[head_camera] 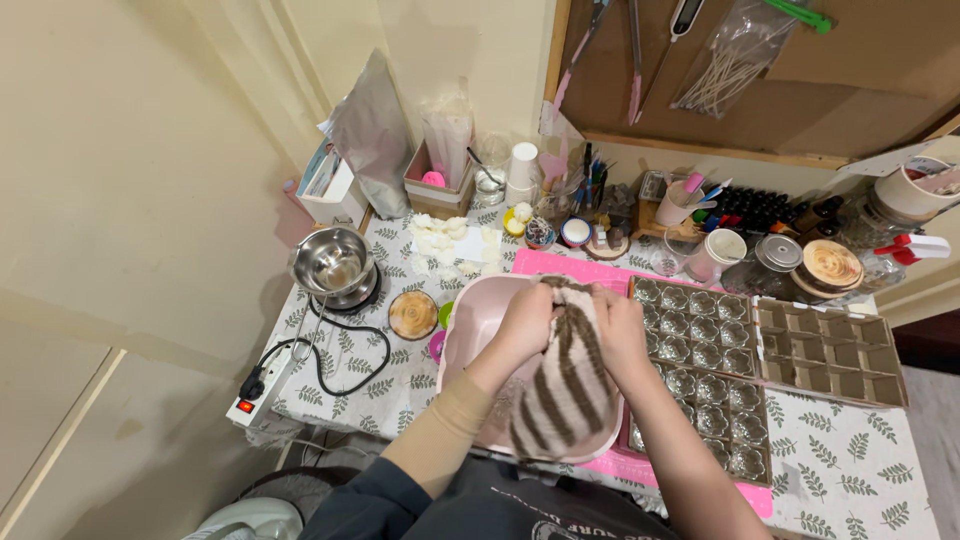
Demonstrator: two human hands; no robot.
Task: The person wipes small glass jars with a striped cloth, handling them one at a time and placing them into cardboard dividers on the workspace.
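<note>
Both hands over the pink basin [470, 330], which sits mid-desk [850, 470] toward the near edge, on a pink mat [560, 265]. Left hand [525, 322] & right hand [618, 328] each closed on the striped brown-and-cream towel [565, 385], fingers curled into the cloth at its top end; rest of towel hangs down over the basin's near rim. Just right of the basin: trays of small clear glass cups [700, 325]. Further right, an empty cardboard divider tray [830, 350]. Steel bowl [332, 262] near the desk's far left corner, power strip [262, 385] at the left edge.
</note>
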